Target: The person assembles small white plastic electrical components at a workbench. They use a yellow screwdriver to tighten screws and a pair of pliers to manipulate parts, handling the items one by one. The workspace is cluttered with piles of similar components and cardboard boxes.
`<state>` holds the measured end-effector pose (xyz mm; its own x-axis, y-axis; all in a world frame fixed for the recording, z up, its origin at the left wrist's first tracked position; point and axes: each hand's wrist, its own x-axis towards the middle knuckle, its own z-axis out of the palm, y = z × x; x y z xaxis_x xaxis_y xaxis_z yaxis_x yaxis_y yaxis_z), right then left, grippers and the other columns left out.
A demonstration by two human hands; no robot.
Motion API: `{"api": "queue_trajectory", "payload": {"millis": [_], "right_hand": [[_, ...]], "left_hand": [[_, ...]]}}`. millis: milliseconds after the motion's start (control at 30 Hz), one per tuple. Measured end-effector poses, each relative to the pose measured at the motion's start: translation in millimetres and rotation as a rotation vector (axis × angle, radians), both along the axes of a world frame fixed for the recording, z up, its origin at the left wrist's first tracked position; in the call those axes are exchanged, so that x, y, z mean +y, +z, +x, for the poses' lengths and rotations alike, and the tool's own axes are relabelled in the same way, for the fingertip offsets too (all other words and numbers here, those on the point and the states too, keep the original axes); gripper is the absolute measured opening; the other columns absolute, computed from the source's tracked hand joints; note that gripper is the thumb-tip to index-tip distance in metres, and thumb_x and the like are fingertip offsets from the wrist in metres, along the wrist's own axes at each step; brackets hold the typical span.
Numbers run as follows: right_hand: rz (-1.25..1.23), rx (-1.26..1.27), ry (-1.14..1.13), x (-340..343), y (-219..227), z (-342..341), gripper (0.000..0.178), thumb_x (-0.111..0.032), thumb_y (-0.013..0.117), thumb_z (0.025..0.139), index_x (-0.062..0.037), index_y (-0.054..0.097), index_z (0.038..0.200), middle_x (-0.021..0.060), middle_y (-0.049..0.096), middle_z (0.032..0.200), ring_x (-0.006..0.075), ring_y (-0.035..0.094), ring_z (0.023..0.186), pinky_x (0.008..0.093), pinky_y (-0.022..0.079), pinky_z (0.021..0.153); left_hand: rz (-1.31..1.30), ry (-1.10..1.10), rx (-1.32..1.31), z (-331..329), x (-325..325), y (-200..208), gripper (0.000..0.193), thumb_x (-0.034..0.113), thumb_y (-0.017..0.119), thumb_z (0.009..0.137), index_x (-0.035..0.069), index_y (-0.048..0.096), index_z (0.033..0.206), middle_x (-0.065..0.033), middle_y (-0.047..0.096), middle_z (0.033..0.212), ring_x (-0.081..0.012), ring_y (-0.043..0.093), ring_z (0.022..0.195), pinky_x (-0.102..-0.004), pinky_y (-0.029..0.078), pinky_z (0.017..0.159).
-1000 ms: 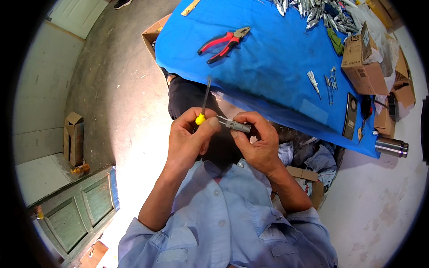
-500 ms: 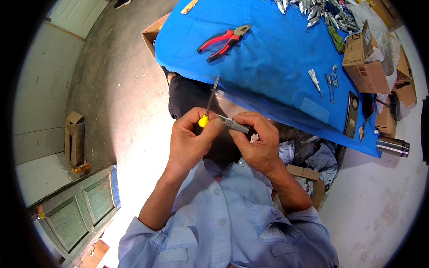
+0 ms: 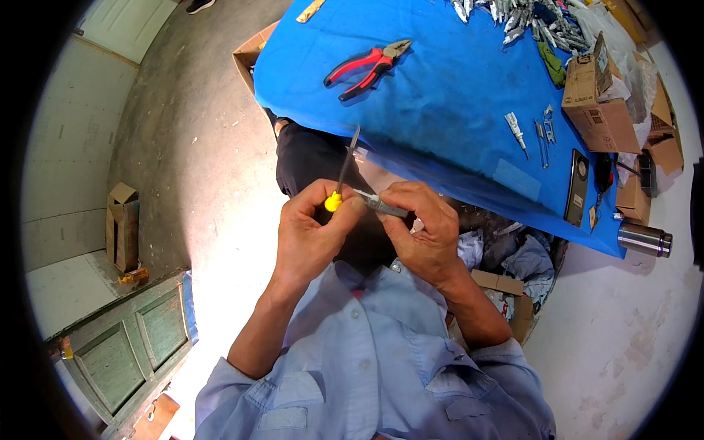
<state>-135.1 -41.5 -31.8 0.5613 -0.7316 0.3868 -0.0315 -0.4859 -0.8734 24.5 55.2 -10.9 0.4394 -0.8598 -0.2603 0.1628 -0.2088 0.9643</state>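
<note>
The left hand (image 3: pixel 312 227) has its grip closed on a yellow-handled screwdriver (image 3: pixel 334 202), shaft pointing away from the body. The right hand (image 3: pixel 429 238) pinches a small grey metal part (image 3: pixel 389 209), which is in the air between both hands, near the worktop (image 3: pixel 455 95). For good control, the right pinch should be firm and the screwdriver's tip clear of the fingers.

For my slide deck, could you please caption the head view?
Left hand holding a yellow-handled tool, right hand gripping a small grey part, beside a blue-covered table.
</note>
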Motion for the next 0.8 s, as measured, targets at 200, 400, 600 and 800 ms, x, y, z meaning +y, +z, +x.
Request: {"api": "queue_trajectory", "payload": {"millis": [200, 400, 600, 800], "right_hand": [[-0.036, -0.021, 0.001, -1.4, -0.3, -0.2, 0.026, 0.008, 0.077, 0.081, -0.0013, 0.069, 0.104, 0.0159, 0.072, 0.1, 0.0279, 0.073, 0.084, 0.0337, 0.059, 0.068], [-0.022, -0.032, 0.018, -1.2, -0.3, -0.5, 0.026, 0.008, 0.077, 0.081, -0.0015, 0.069, 0.104, 0.0155, 0.072, 0.1, 0.028, 0.073, 0.085, 0.0336, 0.059, 0.068], [-0.016, -0.011, 0.019, -1.1, 0.2, -1.1, 0.025, 0.008, 0.077, 0.081, -0.0015, 0.069, 0.104, 0.0153, 0.072, 0.101, 0.0277, 0.073, 0.086, 0.0331, 0.059, 0.068], [0.002, -0.015, 0.015, -0.4, -1.4, 0.2, 0.024, 0.006, 0.077, 0.083, -0.0012, 0.069, 0.104, 0.0144, 0.072, 0.103, 0.0242, 0.073, 0.086, 0.031, 0.06, 0.066]], "left_hand": [[-0.024, -0.017, -0.019, 0.0, 0.7, 0.0, 0.01, 0.012, 0.072, 0.098, 0.004, 0.066, 0.1, -0.0028, 0.07, 0.081, -0.0024, 0.051, 0.049, -0.0178, 0.037, 0.043], [-0.028, -0.015, -0.016, 0.8, 2.4, -2.2, 0.011, 0.013, 0.072, 0.099, 0.004, 0.066, 0.1, -0.0025, 0.07, 0.081, -0.0022, 0.051, 0.05, -0.0176, 0.037, 0.043], [0.002, 0.002, -0.024, -1.1, 0.6, 5.5, 0.009, 0.01, 0.072, 0.097, 0.003, 0.068, 0.097, 0.0075, 0.056, 0.076, 0.0001, 0.048, 0.066, -0.0182, 0.037, 0.058], [-0.002, -0.016, -0.039, 2.0, 0.5, 2.6, 0.012, 0.013, 0.073, 0.098, 0.003, 0.067, 0.099, 0.0011, 0.064, 0.078, -0.0015, 0.049, 0.055, -0.0181, 0.037, 0.048]]}}
